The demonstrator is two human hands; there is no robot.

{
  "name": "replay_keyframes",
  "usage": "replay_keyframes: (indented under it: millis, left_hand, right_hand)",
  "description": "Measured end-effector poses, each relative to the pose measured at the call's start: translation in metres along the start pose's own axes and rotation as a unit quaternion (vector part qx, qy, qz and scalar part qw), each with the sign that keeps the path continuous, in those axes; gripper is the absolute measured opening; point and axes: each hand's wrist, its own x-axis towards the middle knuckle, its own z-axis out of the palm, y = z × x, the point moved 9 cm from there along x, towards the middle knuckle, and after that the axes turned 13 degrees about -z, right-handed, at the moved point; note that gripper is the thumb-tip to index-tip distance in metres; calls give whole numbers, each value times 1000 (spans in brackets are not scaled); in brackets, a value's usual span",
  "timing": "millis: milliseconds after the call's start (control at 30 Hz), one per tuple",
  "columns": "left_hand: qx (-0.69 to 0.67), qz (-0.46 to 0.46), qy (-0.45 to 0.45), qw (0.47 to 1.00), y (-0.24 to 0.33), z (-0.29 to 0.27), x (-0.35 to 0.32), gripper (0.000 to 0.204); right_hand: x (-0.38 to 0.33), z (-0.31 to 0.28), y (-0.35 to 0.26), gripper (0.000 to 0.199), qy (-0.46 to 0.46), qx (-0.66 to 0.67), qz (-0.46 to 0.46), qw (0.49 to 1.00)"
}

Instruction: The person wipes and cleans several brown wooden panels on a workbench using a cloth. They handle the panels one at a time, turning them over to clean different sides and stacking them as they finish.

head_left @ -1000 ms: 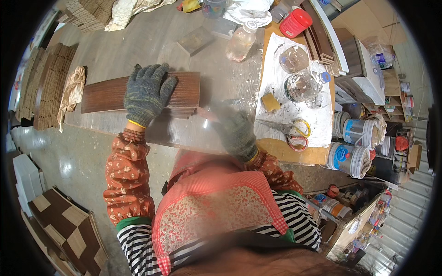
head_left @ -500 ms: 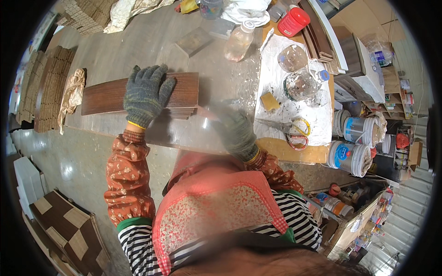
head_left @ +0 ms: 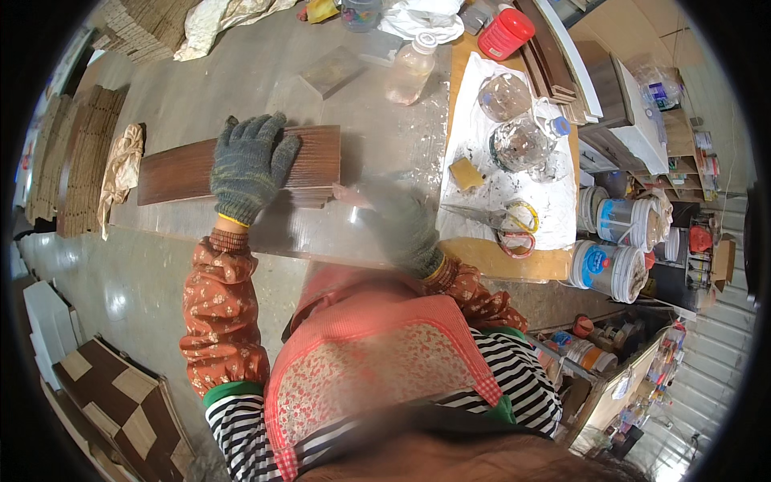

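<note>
The left hand (head_left: pixel 250 165), in a grey knit glove, lies flat and spread, palm down, on a dark brown wooden board (head_left: pixel 181 170). The board lies lengthwise across the grey bench (head_left: pixel 241 80), on top of a few more boards of the same kind whose ends show under its right end. The fingers point away from the person and grip nothing; they only press on the board's top face.

The right hand (head_left: pixel 401 225), also gloved in grey, is blurred. It hovers just right of the board's end, near the front edge of the bench. Whether it is open or closed, or has hold of anything, cannot be told.

Further right lies a white sheet (head_left: pixel 490 88) smeared with paste, bearing a small yellow sponge (head_left: pixel 466 173), two clear round bowls (head_left: pixel 518 145), and scissors with yellow handles (head_left: pixel 518 217). A clear plastic bottle (head_left: pixel 409 68) stands behind the board, and a red can (head_left: pixel 506 32) lies beyond it. White buckets (head_left: pixel 610 269) stand off the bench's right side. A crumpled tan rag (head_left: pixel 120 173) lies by the board's left end.
</note>
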Motion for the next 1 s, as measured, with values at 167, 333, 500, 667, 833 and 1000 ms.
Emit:
replay_keyframes:
  millis: [167, 333, 500, 667, 833, 1000]
  left_hand:
    - [0, -4, 3, 1000, -3, -3, -2, 48]
    - [-9, 12, 3, 1000, -1, 1, 0, 46]
    - [10, 24, 3, 1000, -1, 2, 0, 46]
    - [24, 25, -6, 999, -5, 6, 0, 47]
    - [24, 16, -14, 999, -9, 10, 1, 47]
    - [34, 13, -17, 999, -11, 8, 1, 48]
  right_hand:
    - [-2, -2, -16, 35, 49, -46, -72, 995]
    - [-14, 3, -8, 39, 15, -161, -56, 985]
    - [-58, -40, 27, 35, 100, -90, 59, 989]
    - [-161, -150, 100, 26, 414, -137, 292, 851]
    - [-191, -226, 147, 41, 260, -360, 347, 826]
    - [-146, -246, 186, 39, 113, -419, 307, 847]
